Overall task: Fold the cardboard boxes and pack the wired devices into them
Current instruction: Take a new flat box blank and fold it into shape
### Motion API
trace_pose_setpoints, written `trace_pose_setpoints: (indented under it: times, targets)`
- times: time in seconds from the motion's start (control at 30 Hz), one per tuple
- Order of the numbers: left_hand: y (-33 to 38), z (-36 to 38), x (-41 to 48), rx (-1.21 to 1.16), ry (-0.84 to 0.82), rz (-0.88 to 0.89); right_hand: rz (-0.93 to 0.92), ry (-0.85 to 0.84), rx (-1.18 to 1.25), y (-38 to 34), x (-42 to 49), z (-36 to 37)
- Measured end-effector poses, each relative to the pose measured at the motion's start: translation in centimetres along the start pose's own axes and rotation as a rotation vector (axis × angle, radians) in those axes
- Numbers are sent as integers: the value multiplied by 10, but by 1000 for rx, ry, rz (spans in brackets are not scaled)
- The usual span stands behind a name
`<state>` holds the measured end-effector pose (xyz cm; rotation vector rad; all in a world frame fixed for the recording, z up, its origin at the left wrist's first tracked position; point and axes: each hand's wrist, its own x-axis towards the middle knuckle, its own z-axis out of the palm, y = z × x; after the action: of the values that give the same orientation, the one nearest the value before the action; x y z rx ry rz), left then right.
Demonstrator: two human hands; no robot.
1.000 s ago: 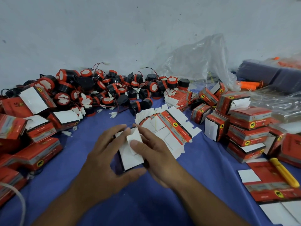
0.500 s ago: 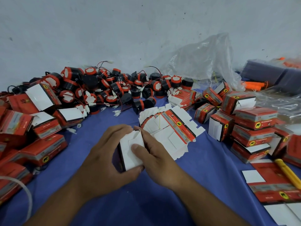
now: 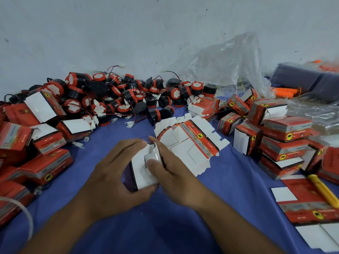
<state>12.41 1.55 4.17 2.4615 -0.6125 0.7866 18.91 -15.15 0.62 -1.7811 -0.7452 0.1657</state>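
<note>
While the flap is half bent, step: closing one end of a small box (image 3: 142,169), white inner side facing the camera.
Box location: held just above the blue cloth (image 3: 229,180), near centre, between both hands; flat blanks (image 3: 190,142) lie just beyond it.
Left hand (image 3: 110,182): grips the box, thumb under the near edge, fingers over the far edge.
Right hand (image 3: 172,173): thumb presses the curled flap (image 3: 153,155) onto the end, fingers wrapped behind the box's right side.
Box contents: cannot tell, the end panels hide the inside.
How to do it well: left hand should probably hold the body square so the walls don't skew. Crease the flap on its score line first, then feed the tab in straight. Card looks thin, so light thumb pressure.
Risk: flap curls instead of lying flat and could crumple or spring back.
Wired devices (image 3: 117,96): heaped against the wall, well apart from the hands. Wires are tangled, so likely need teasing out one at a time.
Folded boxes (image 3: 286,132): stacked at right, several with an end open.
Progress: many devices unpacked, so plenty left by the look of it.
</note>
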Motion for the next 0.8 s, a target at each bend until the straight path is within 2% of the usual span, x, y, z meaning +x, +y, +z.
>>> trace_pose_setpoints:
  times: [0.4,0.57,0.63,0.8]
  targets:
    - [-5,-4,-1,17,-53,4,-5,-7,-68,-8,-1,-1]
    - [-3,1,-3,47,-57,6,-41,81,-177,-7,-2,5]
    - [-3,3,-2,53,-50,7,-3,54,-79,-6,-1,5]
    - [-6,-1,-2,-17,-40,-21,105,25,346,-10,3,0]
